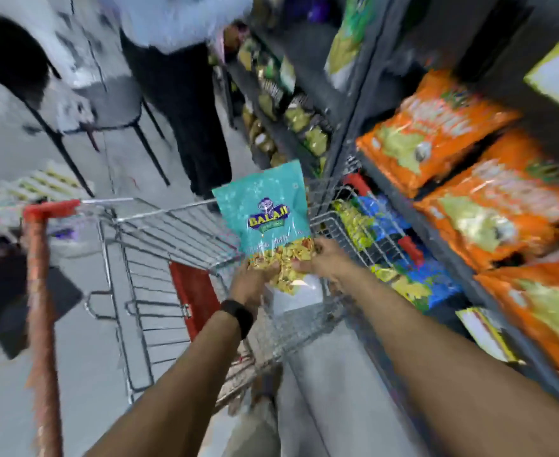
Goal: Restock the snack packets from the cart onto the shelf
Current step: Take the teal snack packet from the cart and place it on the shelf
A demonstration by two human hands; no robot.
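A teal snack packet (265,209) with a clear bottom showing yellow mix stands upright above the wire cart (159,245). My left hand (250,283) grips its lower left corner and my right hand (326,258) grips its lower right edge. The dark shelf (400,206) runs along the right, loaded with orange snack packets (436,133). Blue and yellow packets (400,272) lie below the shelf edge, just right of the cart. A black band is on my left wrist.
The cart has a red handle (41,258) at the left and a red flap (194,291) inside. A person in dark trousers (186,103) stands ahead in the aisle beside a black chair (106,103). More packets fill the far shelves (291,103).
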